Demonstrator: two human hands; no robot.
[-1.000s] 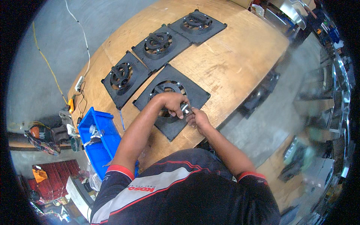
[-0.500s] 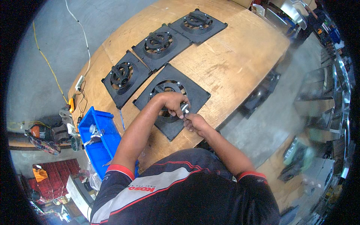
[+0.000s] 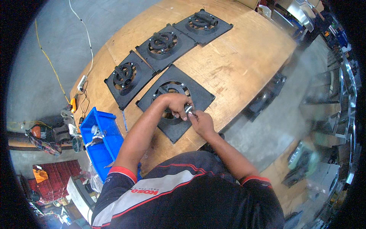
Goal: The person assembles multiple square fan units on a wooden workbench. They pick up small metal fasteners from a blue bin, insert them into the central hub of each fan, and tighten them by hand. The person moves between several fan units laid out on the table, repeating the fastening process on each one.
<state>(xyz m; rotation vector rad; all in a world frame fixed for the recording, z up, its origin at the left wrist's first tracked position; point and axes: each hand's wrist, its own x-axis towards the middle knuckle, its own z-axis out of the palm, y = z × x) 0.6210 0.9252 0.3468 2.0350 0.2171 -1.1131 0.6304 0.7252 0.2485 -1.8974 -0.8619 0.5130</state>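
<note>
Hands [image 3: 177, 105] both pinch a round silvery part [image 3: 187, 109] above a square black panel [image 3: 173, 131]. A rectangular blue plastic bin [image 3: 100, 154] holds silvery pieces [image 3: 96, 131].

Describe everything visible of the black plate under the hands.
The black plate is roughly square and matte, perhaps metal, with small tabs at some corners. Its raised round centre has a slotted ring with pale fastener heads; the left hand hides part of it. It appears to lie flat on the wooden table, turned cornerwise. The right hand overlaps its near right edge in view; whether either hand touches it is unclear.
</note>
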